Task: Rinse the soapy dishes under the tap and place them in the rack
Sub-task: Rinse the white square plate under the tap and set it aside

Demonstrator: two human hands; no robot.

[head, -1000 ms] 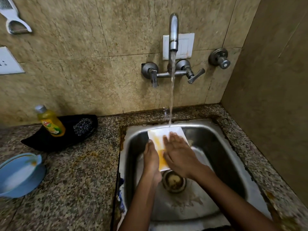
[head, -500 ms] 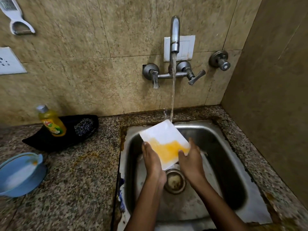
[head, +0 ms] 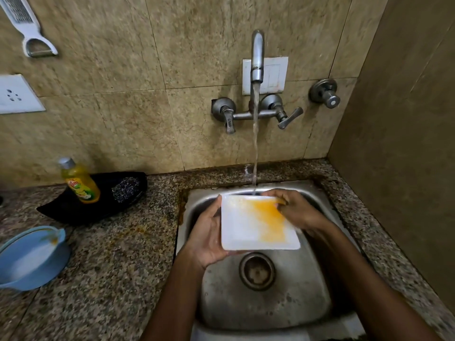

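Over the steel sink both hands are busy with a white square plate, smeared orange-yellow across its middle and right side. The left hand cups the plate's left edge and near-left corner from beneath, thumb along the rim, clearly gripping it. The right hand is curled over the far-right corner, fingers hooked on the far edge, so it too has hold of the plate. The plate is up off the sink floor, tilted with its face toward the camera, just on the far side of the drain.

The tap on the tiled wall is running, and the stream of water drops straight down to meet the plate's far edge, right beside the right hand's fingers.

Off to the left on the granite desk sits a black tray carrying a yellow dish-soap bottle and a steel scrubber, the bottle at the left, the scrubber at the right. Nearer and further left, a blue bowl stands at the frame's edge, with a streak of orange on its rim. Up on the wall at far left hangs a white grater.
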